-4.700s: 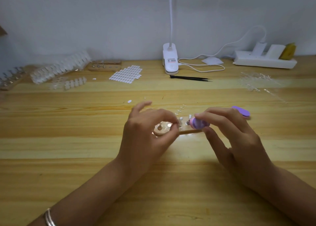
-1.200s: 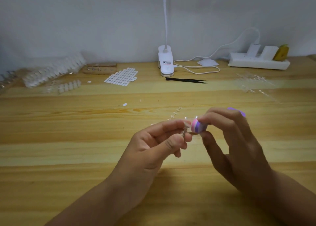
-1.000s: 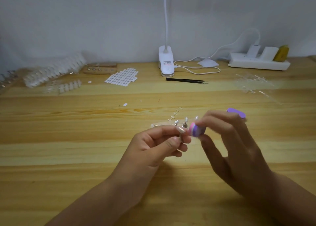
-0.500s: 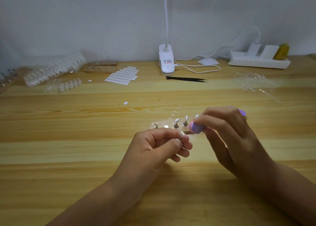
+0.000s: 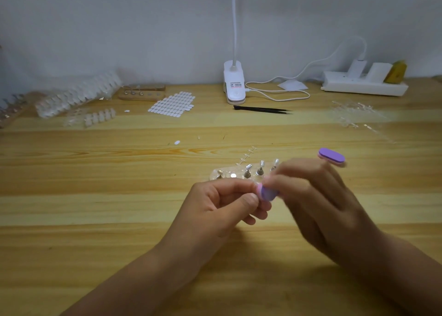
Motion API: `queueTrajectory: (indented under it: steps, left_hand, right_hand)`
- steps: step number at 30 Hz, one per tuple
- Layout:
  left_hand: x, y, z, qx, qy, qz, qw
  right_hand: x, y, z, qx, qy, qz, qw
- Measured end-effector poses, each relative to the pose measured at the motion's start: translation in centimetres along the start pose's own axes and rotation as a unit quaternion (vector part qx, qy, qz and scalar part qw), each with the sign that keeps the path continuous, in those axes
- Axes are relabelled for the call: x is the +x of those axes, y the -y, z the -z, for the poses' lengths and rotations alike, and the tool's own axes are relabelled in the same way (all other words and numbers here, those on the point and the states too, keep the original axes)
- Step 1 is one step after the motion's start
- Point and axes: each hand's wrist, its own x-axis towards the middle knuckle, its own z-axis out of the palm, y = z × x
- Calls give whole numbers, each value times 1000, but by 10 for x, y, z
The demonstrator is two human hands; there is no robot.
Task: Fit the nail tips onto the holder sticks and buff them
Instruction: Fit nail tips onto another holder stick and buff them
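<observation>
**Buffer end meeting the pinched nail tip**

The person's left hand (image 5: 222,205) is pinching something tiny between the thumb and first finger, with the fingers curled in tight. It is most likely a small clear nail tip on its stick. The fingers are hiding it, so that is only a guess.

The right hand (image 5: 320,203) is gripping a small purple-and-pink foam buffer block (image 5: 267,193), with its fingers wrapped round the middle. This hand is looking blurry.

Here is the part that matters. The buffer block's long side is running from near-left to far-right. Its near end is touching the left fingertips, just to the right of the pinch. Its far end is poking out past the right fingers. So the nail tip is sitting just left of the buffer's near end. The right hand is probably doing the rubbing, and the left hand is only holding the tip steady.

Just beyond both hands, a clear holder stand with little metal sticks (image 5: 239,175) is sitting on the pale wooden table (image 5: 95,196). Some of its sticks seem to be wearing clear tips.
</observation>
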Motion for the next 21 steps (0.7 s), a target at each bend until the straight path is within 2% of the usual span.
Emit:
queueTrajectory:
  steps: [3, 6, 8, 11, 13, 17, 21]
  left_hand:
    - [2, -1, 1, -5, -5, 6, 1000]
    - [2, 0, -1, -14, 9, -2, 1000]
    - [1, 0, -1, -8, 22, -9, 1000]
    - [1, -1, 1, 3, 12, -11, 1000]
    - [1, -1, 2, 11, 11, -19, 1000]
    - [-1, -1, -1, 44, 29, -53, 997]
    - [-2, 0, 0, 54, 27, -41, 997]
  right_hand:
    - [5, -7, 6, 10, -30, -39, 999]
    - [2, 10, 0, 72, -29, -5, 997]
    - [-1, 11, -2, 50, -8, 26, 998]
    - [1, -3, 3, 23, -13, 2, 1000]
    - [3, 1, 3, 43, -38, -6, 998]
    - [-1, 12, -2, 31, -29, 37, 998]
    - [1, -3, 4, 6, -31, -6, 1000]
